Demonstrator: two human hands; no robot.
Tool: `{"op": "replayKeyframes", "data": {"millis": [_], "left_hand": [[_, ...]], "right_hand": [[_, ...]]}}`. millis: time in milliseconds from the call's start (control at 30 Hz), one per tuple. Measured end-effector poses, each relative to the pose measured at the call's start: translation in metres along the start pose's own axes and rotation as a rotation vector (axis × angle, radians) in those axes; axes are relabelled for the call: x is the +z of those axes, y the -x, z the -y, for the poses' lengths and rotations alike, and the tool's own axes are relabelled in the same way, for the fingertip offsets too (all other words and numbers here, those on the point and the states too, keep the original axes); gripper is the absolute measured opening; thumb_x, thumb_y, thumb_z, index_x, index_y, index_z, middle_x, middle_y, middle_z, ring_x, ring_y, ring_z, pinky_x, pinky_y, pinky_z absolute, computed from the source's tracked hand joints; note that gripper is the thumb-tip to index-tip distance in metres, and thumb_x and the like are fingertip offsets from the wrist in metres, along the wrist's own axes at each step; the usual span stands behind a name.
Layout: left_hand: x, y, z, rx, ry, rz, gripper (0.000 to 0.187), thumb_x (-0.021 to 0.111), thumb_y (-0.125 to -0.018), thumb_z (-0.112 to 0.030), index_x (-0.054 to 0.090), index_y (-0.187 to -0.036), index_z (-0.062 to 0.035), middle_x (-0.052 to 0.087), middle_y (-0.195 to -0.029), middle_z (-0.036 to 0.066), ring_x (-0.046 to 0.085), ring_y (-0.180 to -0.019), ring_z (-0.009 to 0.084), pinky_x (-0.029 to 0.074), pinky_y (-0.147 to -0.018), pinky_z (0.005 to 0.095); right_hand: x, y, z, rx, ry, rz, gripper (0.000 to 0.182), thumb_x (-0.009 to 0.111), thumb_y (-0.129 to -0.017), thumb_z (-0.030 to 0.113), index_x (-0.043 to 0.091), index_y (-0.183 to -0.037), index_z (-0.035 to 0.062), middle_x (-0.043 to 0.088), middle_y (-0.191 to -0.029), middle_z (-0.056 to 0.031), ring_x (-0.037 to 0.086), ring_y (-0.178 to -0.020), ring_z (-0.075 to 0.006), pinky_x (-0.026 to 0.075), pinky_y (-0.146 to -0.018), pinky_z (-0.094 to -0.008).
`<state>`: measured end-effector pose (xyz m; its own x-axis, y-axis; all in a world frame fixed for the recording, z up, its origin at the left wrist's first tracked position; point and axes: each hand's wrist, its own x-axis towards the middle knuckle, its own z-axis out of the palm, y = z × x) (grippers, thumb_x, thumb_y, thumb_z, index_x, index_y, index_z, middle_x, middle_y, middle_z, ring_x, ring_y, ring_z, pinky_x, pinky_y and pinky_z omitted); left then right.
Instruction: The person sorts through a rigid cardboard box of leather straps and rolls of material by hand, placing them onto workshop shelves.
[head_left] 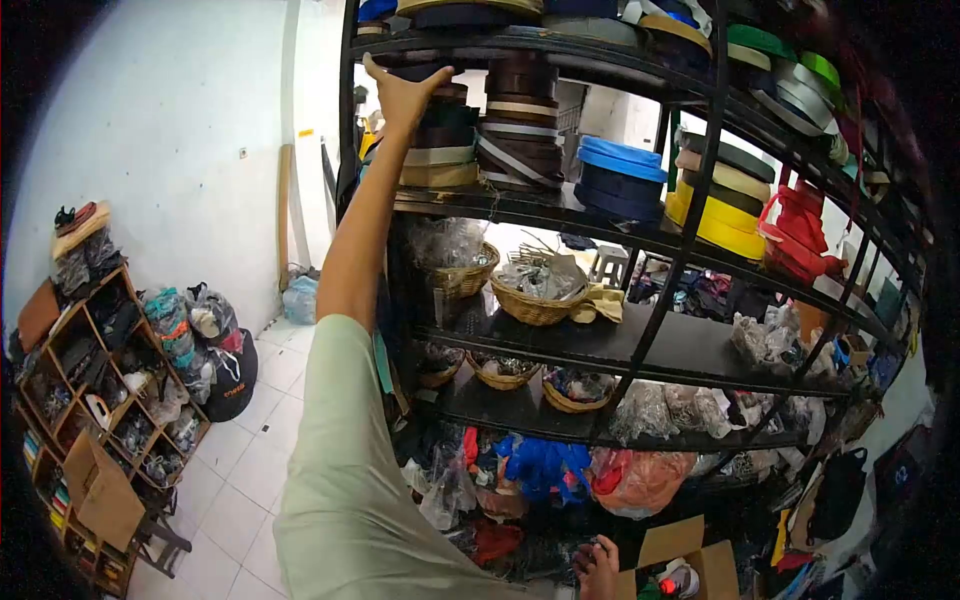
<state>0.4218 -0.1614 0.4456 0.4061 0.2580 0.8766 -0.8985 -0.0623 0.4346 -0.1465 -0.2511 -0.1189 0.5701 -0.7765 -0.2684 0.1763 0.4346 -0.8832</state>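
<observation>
My left hand (405, 98) is raised to the upper part of the black metal rack. Its thumb and fingers span a black webbing roll (418, 72) at the top of a stack, just under the top shelf. Below that roll lie dark, white and tan webbing rolls (440, 165). Beside them stands a taller stack of brown, white and black rolls (520, 130). Low at the bottom edge, my right hand (598, 568) shows with curled fingers, near an open cardboard box (705, 565). What lies within those fingers is too dark to make out.
The rack's shelves (560, 345) hold blue rolls (620, 175), yellow rolls (725, 215), wicker baskets (540, 305) and plastic bags (665, 410). Rack posts (690, 240) stand in front. At left are a wooden cubby shelf (110, 370) and filled bags (205, 340) on white floor tiles.
</observation>
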Motion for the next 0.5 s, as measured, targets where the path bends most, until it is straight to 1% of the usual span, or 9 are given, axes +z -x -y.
{"op": "replayKeyframes", "data": {"millis": [67, 100, 167, 200, 267, 300, 333, 433, 500], "left_hand": [[0.003, -0.002, 0.005, 0.049, -0.016, 0.006, 0.142, 0.090, -0.058, -0.051, -0.005, -0.148, 0.0052, 0.030, -0.140, 0.043, 0.038, -0.132, 0.0492, 0.033, -0.112, 0.0443], [0.004, 0.000, 0.005, 0.049, -0.020, 0.008, 0.142, 0.090, -0.058, -0.051, -0.005, -0.148, 0.0052, 0.030, -0.140, 0.043, 0.038, -0.132, 0.0492, 0.033, -0.112, 0.0443], [0.008, 0.005, 0.002, 0.005, -0.038, 0.005, 0.142, 0.086, -0.061, -0.056, -0.007, -0.149, 0.0055, 0.029, -0.142, 0.041, 0.037, -0.133, 0.0489, 0.033, -0.111, 0.0487], [0.013, 0.005, 0.004, 0.009, -0.040, 0.007, 0.142, 0.086, -0.061, -0.056, -0.007, -0.149, 0.0055, 0.029, -0.142, 0.041, 0.037, -0.133, 0.0489, 0.033, -0.111, 0.0487], [0.025, 0.005, 0.017, -0.059, -0.135, -0.034, 0.140, 0.081, -0.064, -0.062, -0.006, -0.150, 0.0057, 0.029, -0.144, 0.039, 0.037, -0.133, 0.0483, 0.033, -0.109, 0.0540], [0.026, 0.004, 0.020, -0.030, -0.140, -0.049, 0.138, 0.077, -0.064, -0.067, -0.002, -0.150, 0.0067, 0.029, -0.145, 0.037, 0.038, -0.133, 0.0477, 0.033, -0.107, 0.0576], [0.027, 0.001, 0.021, -0.028, -0.139, -0.049, 0.138, 0.077, -0.064, -0.067, -0.002, -0.150, 0.0067, 0.029, -0.145, 0.037, 0.038, -0.133, 0.0477, 0.033, -0.107, 0.0576], [0.023, -0.010, 0.025, -0.080, -0.200, 0.053, 0.140, 0.077, -0.061, -0.071, 0.003, -0.150, 0.0081, 0.033, -0.143, 0.038, 0.041, -0.131, 0.0475, 0.036, -0.106, 0.0555], [0.021, -0.018, 0.025, -0.165, -0.182, 0.196, 0.142, 0.075, -0.058, -0.076, 0.008, -0.148, 0.0109, 0.041, -0.137, 0.038, 0.047, -0.126, 0.0469, 0.041, -0.104, 0.0508]], "right_hand": [[0.009, 0.002, 0.006, 0.084, 0.024, -0.026, 0.044, 0.059, -0.096, 0.028, 0.046, -0.135, 0.0133, 0.059, -0.112, -0.0064, 0.059, -0.097, -0.0218, 0.049, -0.090, -0.0386], [0.009, 0.000, 0.003, 0.089, 0.024, -0.024, 0.044, 0.059, -0.096, 0.028, 0.046, -0.135, 0.0133, 0.059, -0.112, -0.0064, 0.059, -0.097, -0.0218, 0.049, -0.090, -0.0386], [0.008, -0.007, -0.005, 0.065, -0.027, -0.040, 0.041, 0.058, -0.096, 0.027, 0.050, -0.133, 0.0117, 0.060, -0.113, -0.0063, 0.060, -0.099, -0.0218, 0.049, -0.089, -0.0371], [0.010, -0.009, -0.006, 0.068, -0.032, -0.038, 0.041, 0.058, -0.096, 0.027, 0.050, -0.133, 0.0117, 0.060, -0.113, -0.0063, 0.060, -0.099, -0.0218, 0.049, -0.089, -0.0371], [0.012, -0.010, -0.009, 0.018, 0.058, -0.070, 0.038, 0.058, -0.096, 0.027, 0.053, -0.130, 0.0099, 0.061, -0.112, -0.0067, 0.060, -0.099, -0.0213, 0.049, -0.088, -0.0360], [0.013, -0.010, -0.009, 0.017, 0.056, -0.069, 0.038, 0.058, -0.096, 0.027, 0.053, -0.130, 0.0099, 0.061, -0.112, -0.0067, 0.060, -0.099, -0.0213, 0.049, -0.088, -0.0360], [0.014, -0.009, -0.007, 0.034, 0.035, -0.058, 0.038, 0.059, -0.096, 0.026, 0.054, -0.129, 0.0096, 0.061, -0.110, -0.0069, 0.060, -0.098, -0.0214, 0.049, -0.087, -0.0360], [0.030, 0.007, 0.014, 0.062, 0.026, -0.068, 0.037, 0.059, -0.095, 0.026, 0.054, -0.128, 0.0092, 0.062, -0.107, -0.0072, 0.060, -0.097, -0.0211, 0.049, -0.086, -0.0359], [0.033, 0.009, 0.016, 0.071, 0.033, -0.089, 0.038, 0.059, -0.095, 0.026, 0.054, -0.128, 0.0092, 0.062, -0.105, -0.0073, 0.060, -0.096, -0.0208, 0.049, -0.085, -0.0358]]}}
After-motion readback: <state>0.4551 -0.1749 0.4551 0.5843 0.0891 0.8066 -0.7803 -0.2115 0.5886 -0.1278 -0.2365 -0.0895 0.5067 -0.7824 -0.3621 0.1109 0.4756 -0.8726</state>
